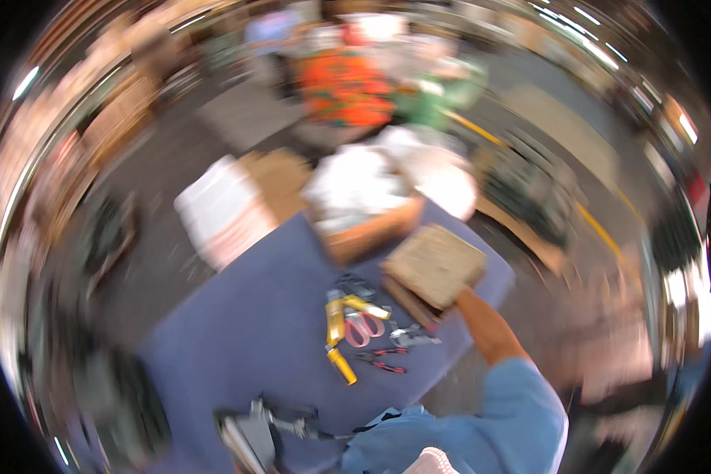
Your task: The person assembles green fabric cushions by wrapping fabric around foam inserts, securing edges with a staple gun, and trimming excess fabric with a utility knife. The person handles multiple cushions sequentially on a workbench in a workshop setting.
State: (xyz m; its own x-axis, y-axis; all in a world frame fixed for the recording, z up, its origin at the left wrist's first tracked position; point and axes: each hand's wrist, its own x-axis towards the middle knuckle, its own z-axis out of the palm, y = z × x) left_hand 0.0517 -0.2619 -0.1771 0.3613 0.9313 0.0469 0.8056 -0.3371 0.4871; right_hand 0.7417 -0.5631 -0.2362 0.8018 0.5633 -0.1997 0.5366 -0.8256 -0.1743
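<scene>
My right arm reaches forward over the table, and my right hand [466, 302] meets the near right corner of a flat, square brown box or board [436, 265]. Its fingers are hidden by that piece and smeared by motion. Beneath the square piece a brown edge shows; whether the two are one box cannot be made out. My left hand is not in view. Nearer on the table lie yellow-handled tools [336, 320], scissors with pink handles [357, 330], pliers with red and black handles [383, 361] and a small grey metal tool [413, 336].
The blue-covered table [237, 324] carries an open carton [371, 225] of white material at its far edge. A white sack [223, 209] lies beyond it at left. Grey-green bundles [529, 186] rest on cardboard at right. A grey device [249, 442] sits at the near edge.
</scene>
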